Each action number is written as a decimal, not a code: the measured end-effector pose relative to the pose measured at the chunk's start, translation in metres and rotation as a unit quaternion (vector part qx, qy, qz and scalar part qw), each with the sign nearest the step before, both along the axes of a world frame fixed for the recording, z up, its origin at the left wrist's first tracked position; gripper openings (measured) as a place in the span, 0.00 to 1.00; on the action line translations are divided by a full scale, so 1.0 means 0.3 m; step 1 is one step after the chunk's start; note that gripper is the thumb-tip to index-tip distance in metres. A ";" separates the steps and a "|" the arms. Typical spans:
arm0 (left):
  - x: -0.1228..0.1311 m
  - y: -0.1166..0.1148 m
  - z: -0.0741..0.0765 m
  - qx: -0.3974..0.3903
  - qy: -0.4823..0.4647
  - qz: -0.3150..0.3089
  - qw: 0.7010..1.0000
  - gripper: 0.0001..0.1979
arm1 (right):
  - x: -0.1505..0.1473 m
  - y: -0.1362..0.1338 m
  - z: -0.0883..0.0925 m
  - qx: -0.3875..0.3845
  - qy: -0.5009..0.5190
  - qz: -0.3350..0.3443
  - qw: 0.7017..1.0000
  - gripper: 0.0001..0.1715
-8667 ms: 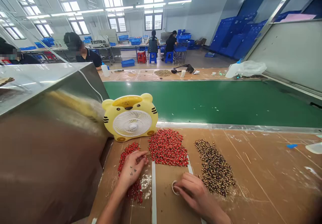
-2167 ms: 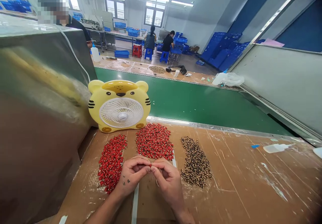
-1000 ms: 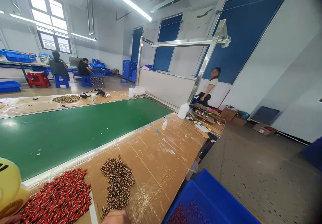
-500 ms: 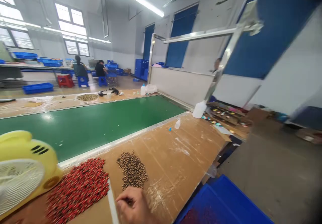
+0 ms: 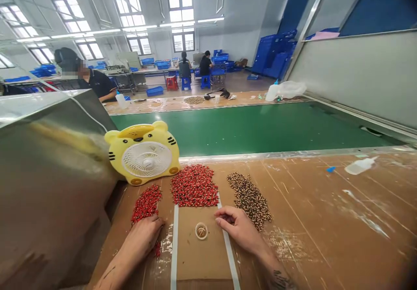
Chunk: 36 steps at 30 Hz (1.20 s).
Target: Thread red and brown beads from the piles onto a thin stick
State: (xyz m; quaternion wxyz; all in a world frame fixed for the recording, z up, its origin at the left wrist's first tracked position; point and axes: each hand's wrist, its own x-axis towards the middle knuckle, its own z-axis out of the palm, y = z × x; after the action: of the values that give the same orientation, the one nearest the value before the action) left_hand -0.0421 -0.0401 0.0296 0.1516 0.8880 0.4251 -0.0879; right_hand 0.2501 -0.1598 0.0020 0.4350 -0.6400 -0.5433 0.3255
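Observation:
My left hand (image 5: 148,233) rests at the lower end of a small pile of red pieces (image 5: 146,201), fingers curled down with their tips hidden. My right hand (image 5: 239,225) hovers over the right edge of a taped cardboard sheet (image 5: 195,264), thumb and forefinger drawn together; whatever they pinch is too small to see. Between both hands, a small round cup (image 5: 201,231) with a little brownish content sits on the cardboard. A larger heap of red, black-marked pieces (image 5: 195,186) lies beyond it. Black-and-tan pieces (image 5: 250,199) form a pile beside my right hand.
A yellow tiger-faced fan (image 5: 143,153) stands behind the left pile, beside a metal cabinet (image 5: 52,186). Past the table runs a green conveyor belt (image 5: 228,129). On the right lie a white squeeze bottle (image 5: 360,165) and a blue cap (image 5: 330,169). A co-worker (image 5: 94,79) is across the belt.
The view has swung left and down. My left hand has come into view at the small red pile, and my right hand now shows beside the cardboard and cup.

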 end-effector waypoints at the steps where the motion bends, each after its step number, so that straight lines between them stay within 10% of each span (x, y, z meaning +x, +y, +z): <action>1: 0.002 0.001 0.002 0.010 0.004 -0.014 1.000 0.16 | -0.012 0.010 0.000 -0.001 -0.012 0.011 1.000 0.08; 12: 0.016 -0.013 -0.031 0.029 -0.129 0.005 0.991 0.13 | -0.073 0.052 -0.003 0.043 -0.110 0.121 0.986 0.13; 20: 0.083 0.013 -0.051 -0.091 -0.405 0.136 0.899 0.09 | -0.074 0.065 0.025 0.057 -0.189 0.201 0.960 0.12; 24: 0.103 -0.067 -0.026 -0.004 -0.351 0.042 0.935 0.09 | -0.063 0.060 0.013 0.056 -0.190 0.185 0.963 0.11; 29: 0.234 -0.301 -0.100 0.022 -0.254 -0.239 0.937 0.06 | -0.055 0.056 0.001 0.048 -0.171 0.181 0.967 0.11; 36: 0.369 -0.387 -0.205 0.029 -0.137 -0.288 0.947 0.04 | -0.062 0.065 -0.030 0.093 -0.164 0.162 0.969 0.12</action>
State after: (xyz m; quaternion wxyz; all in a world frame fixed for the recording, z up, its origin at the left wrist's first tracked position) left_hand 0.0686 -0.1562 -0.0319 0.1508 0.9801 0.1291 0.0074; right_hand 0.2316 -0.1402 -0.0071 0.3388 -0.5453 -0.7314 0.2300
